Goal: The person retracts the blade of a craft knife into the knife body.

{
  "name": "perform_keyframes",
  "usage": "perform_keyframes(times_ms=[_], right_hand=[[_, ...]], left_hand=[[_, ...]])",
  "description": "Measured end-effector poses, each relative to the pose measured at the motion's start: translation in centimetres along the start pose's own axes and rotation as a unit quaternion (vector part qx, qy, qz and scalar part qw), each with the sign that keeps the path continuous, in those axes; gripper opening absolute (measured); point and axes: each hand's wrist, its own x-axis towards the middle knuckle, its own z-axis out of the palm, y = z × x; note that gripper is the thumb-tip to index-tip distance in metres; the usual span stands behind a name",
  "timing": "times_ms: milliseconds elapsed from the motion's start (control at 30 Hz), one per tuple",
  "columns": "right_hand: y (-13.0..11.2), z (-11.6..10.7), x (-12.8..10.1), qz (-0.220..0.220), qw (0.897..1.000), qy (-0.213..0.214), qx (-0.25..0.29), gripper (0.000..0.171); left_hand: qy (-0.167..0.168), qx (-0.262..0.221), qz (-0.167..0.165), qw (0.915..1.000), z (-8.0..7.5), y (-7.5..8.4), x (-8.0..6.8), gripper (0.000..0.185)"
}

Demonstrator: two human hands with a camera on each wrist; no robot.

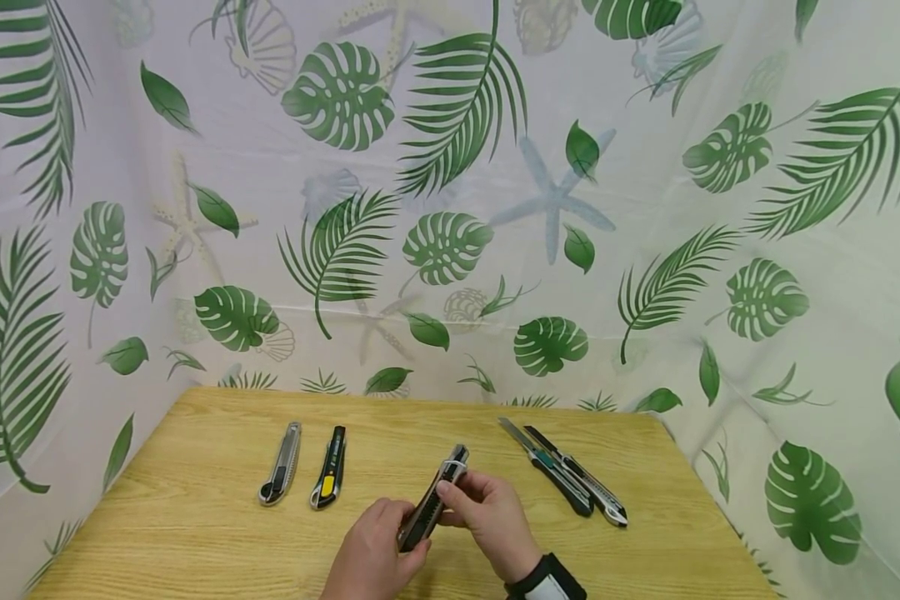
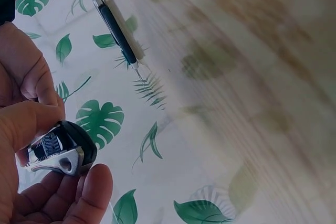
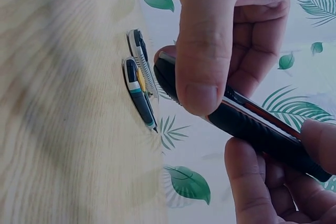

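Both hands hold a black and silver utility knife point(image 1: 422, 518) above the table, tilted with its silver nose up and to the right. My left hand point(image 1: 375, 546) grips the lower end, fingers and thumb curled round it. The right hand point(image 1: 491, 518) pinches the upper part, its thumb lying along the knife's face. In the left wrist view the knife's end point(image 2: 68, 150) with a metal edge and a hole shows between thumb and fingers. The right wrist view shows the dark body of the knife point(image 3: 247, 121) with thin orange lines along it.
On the wooden table point(image 1: 195, 533), a silver utility knife point(image 1: 281, 462) and a black one with a yellow slider point(image 1: 330, 468) lie left. Right lie a black and teal knife point(image 1: 562, 479) and a silver and black one point(image 1: 596, 490), blades out. A leaf-patterned cloth point(image 1: 450, 333) hangs behind.
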Motion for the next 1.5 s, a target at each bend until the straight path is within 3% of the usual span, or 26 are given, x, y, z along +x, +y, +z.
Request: perform_keyframes(times_ms=[433, 600, 833, 1000, 1100, 1200, 1333, 1500], right_hand=[[0.2, -0.3, 0.0, 0.013, 1.0, -0.013, 0.012, 0.045], [0.2, -0.6, 0.1, 0.029, 1.0, -0.002, 0.01, 0.051], [0.6, -1.0, 0.4, 0.033, 0.999, 0.004, -0.018, 0.046], [1.5, -1.4, 0.5, 0.02, 0.998, 0.0, -0.055, 0.048], [2.1, -2.1, 0.7, 0.001, 0.994, -0.002, -0.11, 0.049], [2.6, -3.3, 1.1, -0.035, 0.975, 0.006, -0.218, 0.048], [2.9, -5.3, 1.8, -0.061, 0.928, 0.061, -0.361, 0.042], [2.8, -9.6, 3.3, -0.036, 0.878, 0.124, -0.461, 0.045]], left_hand=[[-0.019, -0.021, -0.025, 0.9993, 0.1, -0.5, 0.1, 0.03], [-0.045, -0.037, -0.094, 0.9939, 0.0, -1.4, 1.2, 0.027], [-0.063, -0.049, -0.191, 0.9783, 1.2, -4.3, 4.8, 0.023], [-0.075, -0.04, -0.232, 0.969, 1.9, -6.3, 6.5, 0.022], [-0.081, -0.011, -0.234, 0.9688, 2.1, -7.0, 6.9, 0.025], [-0.091, 0.008, -0.228, 0.9692, 2.2, -7.3, 7.1, 0.033], [-0.1, 0.032, -0.221, 0.9695, 2.3, -7.4, 7.1, 0.044], [-0.107, 0.054, -0.212, 0.97, 2.4, -7.6, 7.0, 0.044]])
